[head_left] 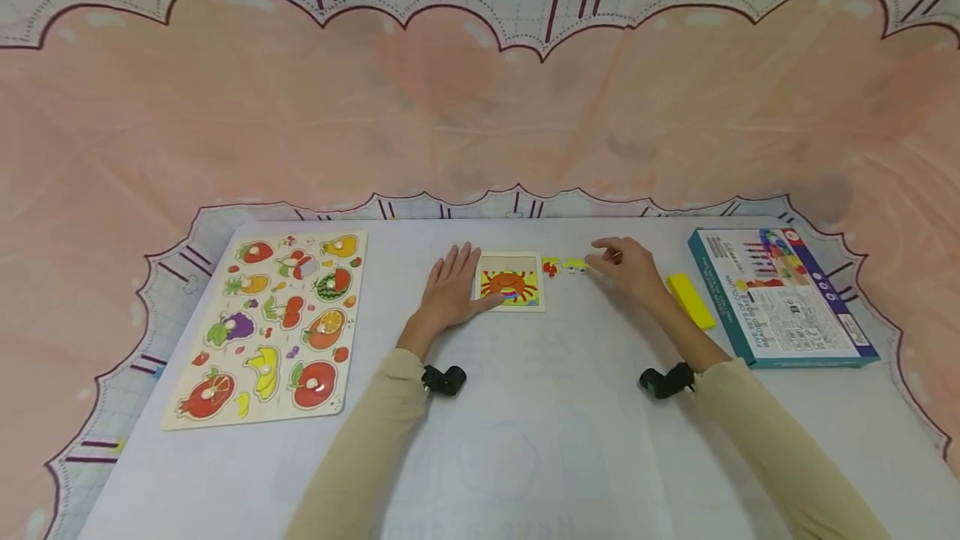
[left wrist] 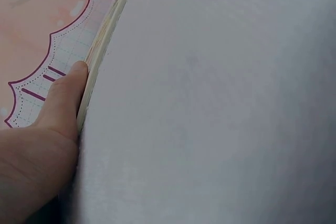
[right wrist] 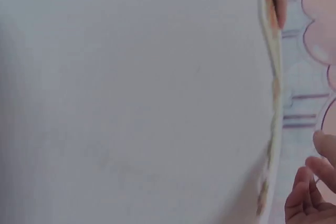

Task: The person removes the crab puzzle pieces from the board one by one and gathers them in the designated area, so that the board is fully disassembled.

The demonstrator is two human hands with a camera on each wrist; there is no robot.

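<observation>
My left hand (head_left: pixel 450 286) lies flat with its fingers spread at the left side of a small wooden puzzle tray (head_left: pixel 510 258). Its thumb (left wrist: pixel 80 74) rests on the tray's near part. Inside the tray a red crab picture (head_left: pixel 508 283) fills the lower portion, and bare wood shows above it. To the tray's right lie small jigsaw pieces (head_left: pixel 572 263) in yellow, red and white. Over their right end hovers my right hand (head_left: pixel 628 265), its fingers loosely bent. In the right wrist view, nothing shows between those fingers (right wrist: pixel 299 195).
At the left lies a fruit knob-puzzle board (head_left: pixel 258 340). A yellow block (head_left: pixel 691 301) sits right of my right forearm, beside a flat blue-and-white box (head_left: pixel 787 307). The white table (head_left: pixel 525 423) ends at the back before a peach patterned cloth (head_left: pixel 480 123).
</observation>
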